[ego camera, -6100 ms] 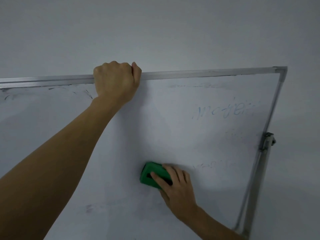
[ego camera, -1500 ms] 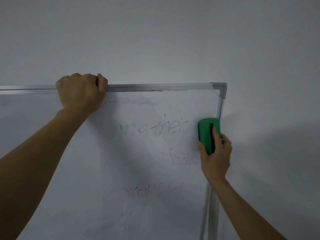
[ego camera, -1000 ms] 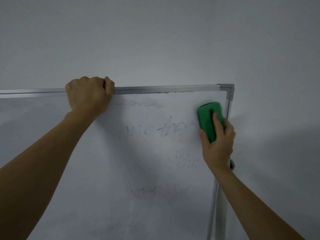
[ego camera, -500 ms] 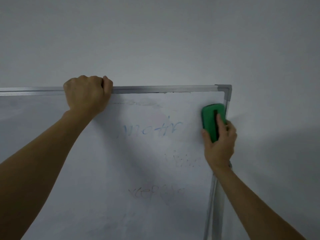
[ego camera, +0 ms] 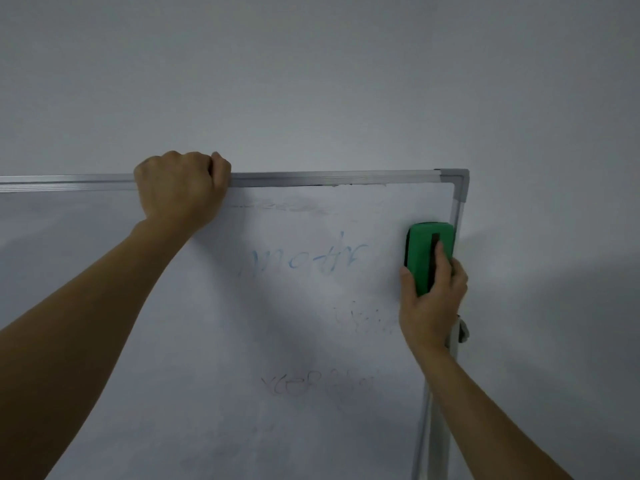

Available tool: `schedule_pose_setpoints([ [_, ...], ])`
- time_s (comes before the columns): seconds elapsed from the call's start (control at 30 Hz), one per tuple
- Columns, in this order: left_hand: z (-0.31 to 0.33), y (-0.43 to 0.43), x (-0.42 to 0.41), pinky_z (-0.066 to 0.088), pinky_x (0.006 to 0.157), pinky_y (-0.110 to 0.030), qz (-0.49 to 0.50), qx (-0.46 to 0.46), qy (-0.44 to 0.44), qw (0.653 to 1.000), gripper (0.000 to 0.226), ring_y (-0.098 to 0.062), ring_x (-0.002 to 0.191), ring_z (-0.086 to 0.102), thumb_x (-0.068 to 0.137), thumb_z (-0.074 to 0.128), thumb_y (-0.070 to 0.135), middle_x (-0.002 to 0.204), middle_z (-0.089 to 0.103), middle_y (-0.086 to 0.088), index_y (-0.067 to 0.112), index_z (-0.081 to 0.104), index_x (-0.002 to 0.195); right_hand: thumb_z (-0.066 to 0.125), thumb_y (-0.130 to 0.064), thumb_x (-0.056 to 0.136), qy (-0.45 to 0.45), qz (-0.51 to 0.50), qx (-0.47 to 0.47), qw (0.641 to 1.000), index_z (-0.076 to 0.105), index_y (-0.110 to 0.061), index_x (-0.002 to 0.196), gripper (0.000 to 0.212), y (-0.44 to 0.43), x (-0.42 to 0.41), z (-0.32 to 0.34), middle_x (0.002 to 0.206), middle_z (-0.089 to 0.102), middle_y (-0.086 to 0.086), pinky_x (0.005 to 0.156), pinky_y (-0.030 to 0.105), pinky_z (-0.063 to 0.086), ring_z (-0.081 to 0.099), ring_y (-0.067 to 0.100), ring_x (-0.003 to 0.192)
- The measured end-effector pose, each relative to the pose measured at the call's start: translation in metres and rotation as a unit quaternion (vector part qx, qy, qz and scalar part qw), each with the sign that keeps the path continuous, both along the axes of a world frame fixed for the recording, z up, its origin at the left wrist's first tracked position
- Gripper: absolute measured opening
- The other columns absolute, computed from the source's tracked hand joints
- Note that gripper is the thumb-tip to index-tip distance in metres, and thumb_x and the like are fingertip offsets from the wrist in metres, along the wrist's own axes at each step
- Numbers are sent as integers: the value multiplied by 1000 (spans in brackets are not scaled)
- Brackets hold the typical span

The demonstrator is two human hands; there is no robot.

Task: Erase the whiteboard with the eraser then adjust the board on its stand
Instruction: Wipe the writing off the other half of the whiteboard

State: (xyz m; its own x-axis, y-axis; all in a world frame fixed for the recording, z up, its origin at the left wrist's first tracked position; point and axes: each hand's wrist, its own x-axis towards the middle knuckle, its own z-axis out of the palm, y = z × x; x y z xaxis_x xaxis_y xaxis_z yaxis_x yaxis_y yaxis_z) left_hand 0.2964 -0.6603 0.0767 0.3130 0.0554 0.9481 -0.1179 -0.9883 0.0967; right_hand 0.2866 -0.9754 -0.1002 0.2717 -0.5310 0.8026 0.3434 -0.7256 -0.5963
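Head view: left hand (ego camera: 181,187) curled over the top frame of the board (ego camera: 214,341), gripping it. Right hand (ego camera: 433,299) grips the green eraser (ego camera: 429,252), held upright and flat against the board near its upper right corner, just beside the right frame. Smeared blue writing (ego camera: 308,261) left of the eraser; fainter marks below. Stand post (ego camera: 440,431) along the right edge. Grey wall (ego camera: 311,81) behind.
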Motion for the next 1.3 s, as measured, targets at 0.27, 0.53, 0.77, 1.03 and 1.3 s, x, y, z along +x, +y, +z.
schedule_pose_setpoints([
  [0.27,-1,5,-1,19,53,-30,-9,0,-14,1000,54,-25,45,34,95,35,29,45,36,-13,-1,61,59,61,-37,89,4,23,-356,934,44,-33,139,53,83,-15,-54,136,47,12,96,44,42,47,31,121],
  [0.53,-1,2,-3,23,55,-32,-12,6,-15,1000,53,-26,47,37,96,36,28,46,37,-12,-1,60,59,61,-42,88,26,-17,-22,999,33,-32,146,65,3,-4,-8,139,39,14,93,53,47,41,32,122],
  [0.77,2,-1,-6,20,53,-29,-24,7,4,1000,51,-17,42,23,97,38,26,43,26,-5,1,53,54,59,-39,90,25,33,-292,956,40,-33,142,56,127,-23,-56,140,44,12,97,42,41,44,31,124],
  [1.03,19,45,-8,33,61,-33,-38,46,101,993,55,-28,52,43,97,32,41,58,47,-14,4,56,64,56,-44,91,66,-42,-56,995,28,-35,147,63,20,-12,-13,140,37,14,95,54,45,40,34,123],
  [1.3,16,91,-10,30,63,-34,-8,21,149,989,51,-29,61,40,96,37,36,54,30,-9,-4,59,75,53,-47,91,34,37,-189,981,32,-36,145,60,177,-22,-29,140,38,9,96,36,41,43,27,122],
])
